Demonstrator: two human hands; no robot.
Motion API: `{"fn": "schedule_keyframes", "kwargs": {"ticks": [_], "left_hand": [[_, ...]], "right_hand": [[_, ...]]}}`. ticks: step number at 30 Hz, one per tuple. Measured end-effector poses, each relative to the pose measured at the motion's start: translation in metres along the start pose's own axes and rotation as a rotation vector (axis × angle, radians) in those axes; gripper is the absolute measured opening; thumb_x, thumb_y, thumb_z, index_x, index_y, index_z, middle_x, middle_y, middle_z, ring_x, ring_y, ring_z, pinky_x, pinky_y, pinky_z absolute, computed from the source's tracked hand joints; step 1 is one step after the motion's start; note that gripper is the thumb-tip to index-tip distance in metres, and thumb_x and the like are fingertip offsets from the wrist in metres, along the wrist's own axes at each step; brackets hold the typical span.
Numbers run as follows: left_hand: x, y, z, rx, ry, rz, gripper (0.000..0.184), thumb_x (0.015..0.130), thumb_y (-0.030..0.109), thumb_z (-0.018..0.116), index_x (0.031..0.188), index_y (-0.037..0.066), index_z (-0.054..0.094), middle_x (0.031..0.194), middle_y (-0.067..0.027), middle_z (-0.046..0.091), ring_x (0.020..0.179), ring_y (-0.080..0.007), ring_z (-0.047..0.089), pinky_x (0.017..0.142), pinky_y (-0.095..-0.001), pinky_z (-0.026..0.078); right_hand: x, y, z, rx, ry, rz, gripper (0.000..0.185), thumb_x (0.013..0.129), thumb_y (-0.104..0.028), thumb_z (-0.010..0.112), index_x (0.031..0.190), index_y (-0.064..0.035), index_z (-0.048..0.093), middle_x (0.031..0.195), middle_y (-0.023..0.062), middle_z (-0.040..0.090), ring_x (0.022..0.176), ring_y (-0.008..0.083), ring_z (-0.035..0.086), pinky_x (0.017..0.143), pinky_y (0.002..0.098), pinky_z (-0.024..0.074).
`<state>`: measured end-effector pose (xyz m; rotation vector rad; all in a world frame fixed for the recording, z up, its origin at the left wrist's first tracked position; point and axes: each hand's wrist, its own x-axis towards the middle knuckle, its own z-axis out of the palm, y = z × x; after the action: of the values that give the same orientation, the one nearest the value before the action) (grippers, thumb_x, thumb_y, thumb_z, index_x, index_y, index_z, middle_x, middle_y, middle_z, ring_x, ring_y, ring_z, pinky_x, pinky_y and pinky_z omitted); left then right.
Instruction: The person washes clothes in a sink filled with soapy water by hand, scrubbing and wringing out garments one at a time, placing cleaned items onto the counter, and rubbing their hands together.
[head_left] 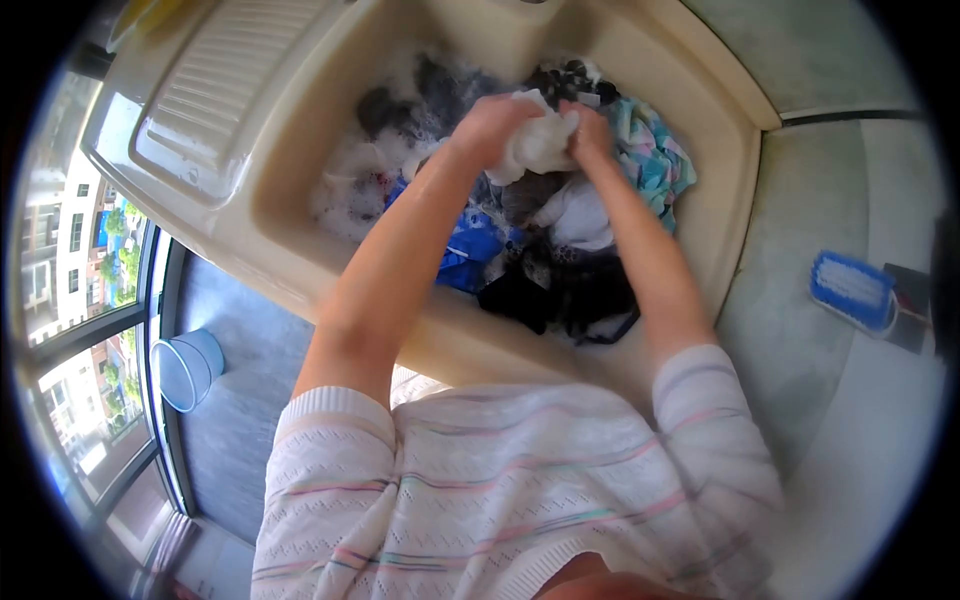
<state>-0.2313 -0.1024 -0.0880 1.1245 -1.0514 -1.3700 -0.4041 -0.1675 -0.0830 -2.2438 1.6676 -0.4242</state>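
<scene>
A wet white garment is bunched between my two hands, above the laundry in a beige sink. My left hand grips its left side, fingers curled into the fabric. On the right side, my right hand is closed round the cloth. Below lie a blue garment, a black garment and another white piece. Beside my right wrist is a turquoise patterned garment. Suds and dark soaked clothes fill the sink's far left.
A ribbed washboard is moulded into the sink's left side. On the floor at the left stands a light blue bucket, near a window. A blue-framed brush is at the right by the wall.
</scene>
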Motion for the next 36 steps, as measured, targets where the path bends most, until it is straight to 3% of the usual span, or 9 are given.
{"fn": "schedule_keyframes", "kwargs": {"ticks": [2,6,8,10,14,24,26,31,36], "left_hand": [[-0.01,0.032,0.004,-0.035,0.171,-0.333,0.041,0.066,0.008,0.063,0.102,-0.006,0.051,0.088,-0.012,0.058,0.078,-0.0235,0.057,0.069,-0.0332,0.047],[-0.02,0.043,-0.013,0.671,0.088,-0.199,0.051,0.059,0.002,0.061,0.107,-0.006,0.049,0.092,-0.0121,0.057,0.08,-0.0236,0.057,0.071,-0.0313,0.047],[-0.02,0.058,-0.008,0.692,0.001,-0.159,0.052,0.056,0.0,0.061,0.106,-0.005,0.049,0.094,-0.012,0.056,0.081,-0.0231,0.057,0.072,-0.0302,0.047],[-0.017,0.07,-0.006,0.155,-0.133,-0.199,0.049,0.057,0.0,0.06,0.104,-0.004,0.05,0.093,-0.011,0.056,0.08,-0.0216,0.058,0.072,-0.0294,0.047],[-0.019,0.068,-0.019,-0.35,-0.246,-0.247,0.042,0.059,0.0,0.06,0.101,-0.001,0.052,0.088,-0.0092,0.057,0.078,-0.0182,0.058,0.071,-0.0273,0.048],[-0.018,0.05,0.003,1.07,-0.158,-0.096,0.055,0.06,0.034,0.064,0.11,0.013,0.054,0.103,-0.0152,0.056,0.095,-0.029,0.054,0.083,-0.0334,0.042],[-0.03,0.029,0.015,1.234,-0.03,-0.012,0.055,0.061,0.038,0.063,0.109,0.012,0.055,0.101,-0.0144,0.058,0.092,-0.03,0.055,0.082,-0.0344,0.043],[-0.016,0.032,-0.002,0.649,0.223,-0.094,0.049,0.067,0.037,0.06,0.107,0.009,0.055,0.092,-0.0114,0.06,0.085,-0.0247,0.057,0.075,-0.0367,0.046],[-0.021,0.063,0.002,-0.311,0.223,-0.612,0.049,0.07,0.038,0.055,0.11,0.01,0.051,0.107,-0.009,0.054,0.096,-0.0184,0.053,0.076,-0.0334,0.046]], "right_hand": [[0.004,0.024,-0.019,0.001,0.021,0.135,0.028,0.078,-0.038,0.051,0.079,-0.012,0.062,0.079,0.0152,0.06,0.076,0.034,0.057,0.065,0.0406,0.0437],[0.018,0.041,-0.059,0.012,-0.021,0.178,0.033,0.07,-0.032,0.06,0.092,-0.0087,0.059,0.092,0.0139,0.06,0.086,0.0279,0.057,0.072,0.0363,0.044],[0.01,-0.002,-0.073,0.131,-0.032,-0.299,0.053,0.063,-0.025,0.067,0.112,-0.0122,0.05,0.107,0.0123,0.054,0.096,0.0273,0.053,0.08,0.0345,0.0428],[-0.011,-0.056,-0.074,0.339,-0.136,-0.661,0.072,0.058,-0.02,0.07,0.123,-0.0147,0.039,0.116,0.0125,0.048,0.104,0.0271,0.049,0.085,0.0327,0.0404],[-0.021,-0.081,-0.055,0.552,-0.36,-0.615,0.074,0.056,-0.017,0.071,0.123,-0.0146,0.039,0.115,0.0124,0.05,0.102,0.0271,0.051,0.085,0.0333,0.0414],[-0.029,-0.023,0.016,-0.222,0.019,-0.285,0.031,0.068,-0.015,0.055,0.098,-0.007,0.055,0.091,0.0155,0.06,0.087,0.0361,0.054,0.078,0.0416,0.0415],[-0.028,-0.008,0.031,-0.234,-0.185,-0.122,0.03,0.068,-0.014,0.054,0.097,-0.0063,0.055,0.093,0.0173,0.059,0.089,0.0363,0.054,0.08,0.0421,0.0402],[0.02,-0.003,0.022,-0.388,-0.522,-0.1,0.033,0.067,-0.015,0.056,0.099,-0.0066,0.056,0.095,0.0173,0.058,0.091,0.0327,0.055,0.08,0.0374,0.0424],[-0.024,-0.122,-0.074,0.583,-0.037,-0.46,0.022,0.065,-0.007,0.055,0.086,-0.0093,0.06,0.081,0.009,0.062,0.073,0.0225,0.06,0.065,0.0307,0.0477]]}}
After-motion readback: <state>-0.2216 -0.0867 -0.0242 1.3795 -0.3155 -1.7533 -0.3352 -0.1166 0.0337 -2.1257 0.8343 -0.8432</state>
